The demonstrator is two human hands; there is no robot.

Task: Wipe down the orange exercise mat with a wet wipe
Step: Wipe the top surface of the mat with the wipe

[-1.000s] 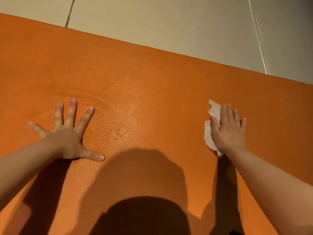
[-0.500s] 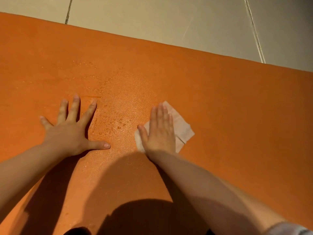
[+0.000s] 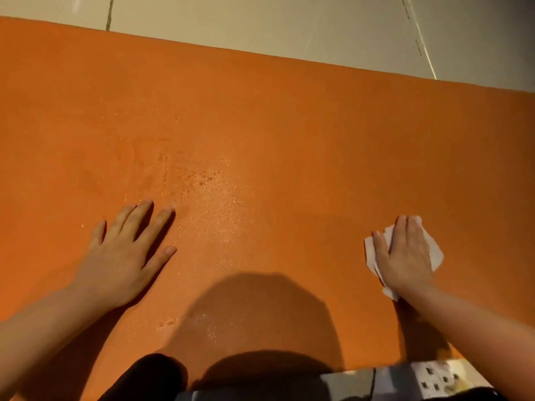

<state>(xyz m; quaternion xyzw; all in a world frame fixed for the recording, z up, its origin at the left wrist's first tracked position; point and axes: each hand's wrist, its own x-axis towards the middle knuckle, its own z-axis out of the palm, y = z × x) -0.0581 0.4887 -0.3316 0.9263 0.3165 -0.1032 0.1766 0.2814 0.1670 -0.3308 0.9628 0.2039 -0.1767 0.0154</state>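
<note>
The orange exercise mat fills most of the view. Wet droplets and a shiny damp patch lie on it near the middle. My left hand rests flat on the mat at the left, fingers spread. My right hand presses flat on a white wet wipe at the right; the wipe's edges stick out on both sides of the palm, and most of it is hidden under the hand.
Pale floor tiles with grout lines run along the mat's far edge. My shadow falls on the mat's near middle. A dark knee and a white patterned object show at the bottom edge.
My right hand slid the wipe from the right to the middle beside the left hand, then back out to the right. The left hand stayed planted, its fingers closing together a little.
</note>
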